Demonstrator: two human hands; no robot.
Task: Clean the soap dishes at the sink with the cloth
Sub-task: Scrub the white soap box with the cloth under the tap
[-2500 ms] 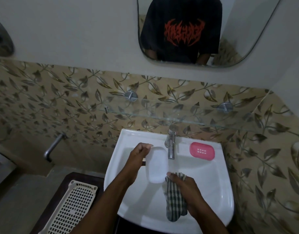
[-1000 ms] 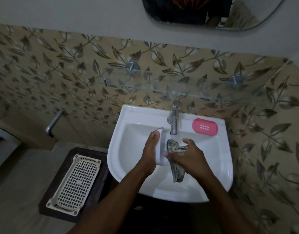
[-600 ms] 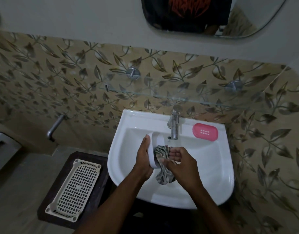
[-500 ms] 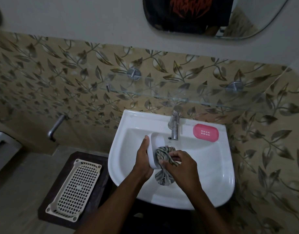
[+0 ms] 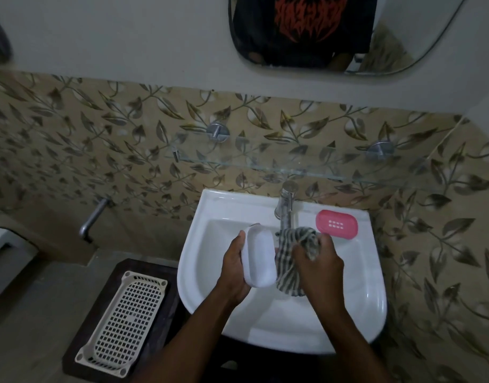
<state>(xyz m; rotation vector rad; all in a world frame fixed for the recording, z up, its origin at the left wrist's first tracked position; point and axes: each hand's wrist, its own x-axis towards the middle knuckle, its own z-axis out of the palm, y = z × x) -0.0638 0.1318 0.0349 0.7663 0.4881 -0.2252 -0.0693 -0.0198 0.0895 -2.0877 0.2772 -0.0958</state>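
Note:
My left hand [image 5: 233, 268] grips a white soap dish [image 5: 259, 257] over the white sink [image 5: 359, 294], holding it by its left edge with the hollow side turned toward me. My right hand [image 5: 319, 268] is closed on a striped grey-and-white cloth [image 5: 289, 261], bunched against the dish's right edge and hanging into the basin. A pink soap dish [image 5: 336, 224] lies flat on the sink's back right ledge, just beyond my right hand.
A chrome tap [image 5: 285, 208] stands at the sink's back, right above the cloth. A glass shelf [image 5: 265, 164] runs along the leaf-patterned wall above it. A cream perforated basket [image 5: 124, 324] sits on a dark stand to the left, below a wall spout [image 5: 92, 221].
The white dish has turned from edge-on to showing its hollow face. My right hand has shifted the cloth from the dish's face to its right side, up near the tap.

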